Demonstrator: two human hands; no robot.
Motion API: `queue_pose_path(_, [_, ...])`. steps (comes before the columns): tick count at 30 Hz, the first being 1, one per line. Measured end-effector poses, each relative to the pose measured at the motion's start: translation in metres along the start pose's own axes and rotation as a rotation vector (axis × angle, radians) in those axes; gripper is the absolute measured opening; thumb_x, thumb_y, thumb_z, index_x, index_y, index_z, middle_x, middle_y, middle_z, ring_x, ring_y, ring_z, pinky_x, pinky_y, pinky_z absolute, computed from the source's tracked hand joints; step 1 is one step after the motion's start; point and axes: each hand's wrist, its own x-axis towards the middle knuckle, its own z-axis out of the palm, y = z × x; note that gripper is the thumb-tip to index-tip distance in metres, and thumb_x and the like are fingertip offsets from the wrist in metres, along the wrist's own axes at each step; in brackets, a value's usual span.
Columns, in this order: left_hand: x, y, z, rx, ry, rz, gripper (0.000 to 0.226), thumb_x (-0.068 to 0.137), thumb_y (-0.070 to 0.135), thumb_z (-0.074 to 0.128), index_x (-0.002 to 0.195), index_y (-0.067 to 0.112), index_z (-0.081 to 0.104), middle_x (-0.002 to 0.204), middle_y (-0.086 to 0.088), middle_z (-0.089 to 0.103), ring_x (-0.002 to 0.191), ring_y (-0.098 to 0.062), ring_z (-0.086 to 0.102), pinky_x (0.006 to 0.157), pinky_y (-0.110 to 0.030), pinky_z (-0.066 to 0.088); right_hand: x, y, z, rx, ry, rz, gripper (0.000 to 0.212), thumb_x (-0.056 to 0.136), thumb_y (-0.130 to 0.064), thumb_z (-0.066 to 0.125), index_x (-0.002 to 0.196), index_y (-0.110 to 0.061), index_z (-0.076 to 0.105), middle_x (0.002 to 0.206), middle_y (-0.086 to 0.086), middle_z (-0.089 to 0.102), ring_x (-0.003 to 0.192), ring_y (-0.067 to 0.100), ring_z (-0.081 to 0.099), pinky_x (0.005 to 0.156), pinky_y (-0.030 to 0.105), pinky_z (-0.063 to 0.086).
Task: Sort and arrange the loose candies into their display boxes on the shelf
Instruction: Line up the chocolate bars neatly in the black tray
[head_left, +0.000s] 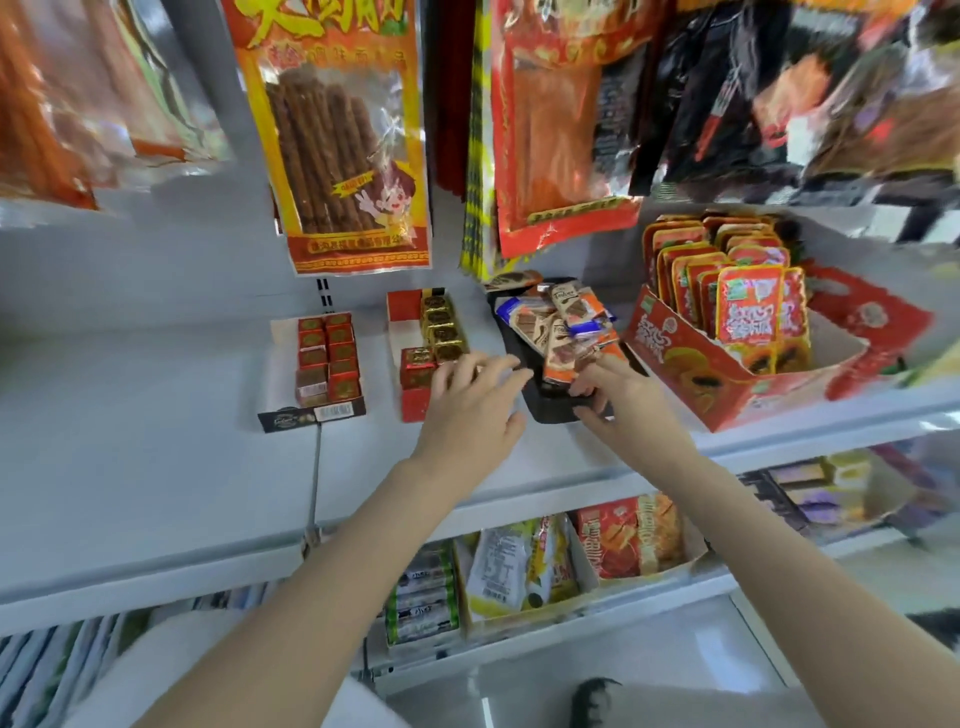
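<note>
Head view shows both hands reaching to the white shelf (156, 467). Left hand (470, 410) has its fingers spread and only lightly bent; the fingertips lie at the near end of the red display box (415, 402), on or just over the gold cube candies (441, 325), and it grips nothing that I can see. Right hand (618, 400) curls its fingers on the near edge of the black tray (550, 408); its thumb lies under this edge.

On the tray lies a loose heap of wrapped chocolate bars (558, 327), orange, brown and blue, most with the long axis running from 6 to 12 o'clock, some tilted toward 1 o'clock. At 9 o'clock from the left hand is the white box of red cube candies (327, 353), in two rows pointing to 12. At 3 o'clock from the tray is the red carton of upright snack packets (748, 306).
</note>
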Motion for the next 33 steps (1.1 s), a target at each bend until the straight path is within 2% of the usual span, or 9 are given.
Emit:
queue_pose_path(6, [0.001, -0.009, 0.016, 0.065, 0.024, 0.023, 0.033, 0.084, 0.024, 0.048, 0.114, 0.019, 0.063, 0.115, 0.003, 0.061, 0.114, -0.025, 0.048, 0.096, -0.034, 0.020, 0.003, 0.006, 0.008, -0.162, 0.083, -0.062, 0.022, 0.074, -0.009, 0.070, 0.095, -0.009, 0.064, 0.105, 0.009, 0.063, 0.098, 0.034, 0.054, 0.078, 0.042, 0.040])
queue_pose_path(10, [0.001, -0.011, 0.016, 0.057, 0.072, 0.016, 0.029, 0.079, 0.022, 0.048, 0.098, 0.015, 0.068, 0.097, 0.002, 0.067, 0.101, -0.026, 0.057, 0.094, -0.036, 0.035, 0.002, -0.005, 0.014, -0.170, 0.100, -0.111, 0.026, 0.060, -0.009, 0.079, 0.080, -0.010, 0.063, 0.082, 0.007, 0.066, 0.084, 0.035, 0.058, 0.067, 0.038, 0.038])
queue_pose_path(13, [0.003, -0.013, 0.005, -0.045, 0.112, 0.013, 0.037, 0.083, 0.024, 0.036, 0.100, 0.012, 0.067, 0.098, 0.000, 0.067, 0.100, -0.025, 0.058, 0.094, -0.029, 0.028, -0.005, -0.022, 0.011, -0.155, 0.002, -0.214, 0.023, 0.064, -0.015, 0.077, 0.081, -0.010, 0.061, 0.085, 0.007, 0.067, 0.088, 0.031, 0.057, 0.071, 0.039, 0.037])
queue_pose_path(17, [-0.003, -0.011, -0.006, -0.206, 0.090, 0.064, 0.035, 0.088, 0.017, 0.040, 0.114, 0.009, 0.063, 0.112, -0.005, 0.065, 0.109, -0.024, 0.055, 0.095, -0.037, 0.040, -0.016, -0.021, -0.008, -0.138, -0.044, -0.299, 0.013, 0.072, -0.019, 0.072, 0.080, -0.012, 0.066, 0.083, 0.003, 0.065, 0.085, 0.027, 0.051, 0.072, 0.041, 0.042])
queue_pose_path(20, [-0.010, 0.002, -0.010, -0.296, 0.048, 0.089, 0.034, 0.094, 0.016, 0.041, 0.124, 0.010, 0.056, 0.122, -0.004, 0.060, 0.114, -0.020, 0.052, 0.097, -0.029, 0.037, -0.018, -0.002, -0.018, -0.123, 0.058, -0.210, 0.019, 0.072, -0.021, 0.074, 0.087, -0.012, 0.066, 0.094, 0.007, 0.061, 0.085, 0.023, 0.047, 0.069, 0.034, 0.039])
queue_pose_path(23, [-0.009, 0.015, -0.004, -0.261, -0.013, 0.059, 0.042, 0.093, 0.036, 0.046, 0.130, 0.017, 0.049, 0.125, 0.001, 0.050, 0.117, -0.016, 0.044, 0.096, -0.026, 0.034, -0.019, 0.008, -0.014, -0.080, 0.017, -0.061, 0.033, 0.079, -0.024, 0.069, 0.108, -0.010, 0.059, 0.112, 0.012, 0.052, 0.099, 0.030, 0.047, 0.083, 0.037, 0.040])
queue_pose_path(27, [-0.003, 0.026, 0.002, -0.205, -0.013, -0.046, 0.051, 0.080, 0.052, 0.058, 0.119, 0.019, 0.050, 0.119, 0.001, 0.044, 0.114, -0.017, 0.039, 0.091, -0.026, 0.035, -0.014, 0.008, -0.008, 0.025, -0.003, -0.032, 0.023, 0.082, -0.011, 0.064, 0.105, -0.011, 0.060, 0.103, 0.008, 0.058, 0.094, 0.027, 0.055, 0.080, 0.041, 0.046])
queue_pose_path(30, [0.002, 0.025, 0.001, -0.248, -0.035, -0.084, 0.051, 0.077, 0.054, 0.061, 0.114, 0.020, 0.050, 0.115, 0.001, 0.044, 0.112, -0.018, 0.040, 0.091, -0.028, 0.037, -0.007, 0.012, -0.015, 0.084, -0.018, -0.008, 0.021, 0.080, -0.004, 0.064, 0.100, -0.010, 0.065, 0.093, 0.009, 0.065, 0.083, 0.022, 0.061, 0.073, 0.028, 0.050])
queue_pose_path(33, [0.005, 0.018, -0.008, -0.328, -0.117, -0.097, 0.045, 0.078, 0.044, 0.066, 0.113, 0.019, 0.051, 0.115, 0.001, 0.044, 0.110, -0.016, 0.045, 0.090, -0.030, 0.042, -0.003, 0.018, -0.024, 0.111, 0.002, 0.026, 0.023, 0.080, 0.000, 0.061, 0.101, -0.009, 0.067, 0.093, 0.006, 0.068, 0.077, 0.012, 0.060, 0.065, 0.003, 0.038])
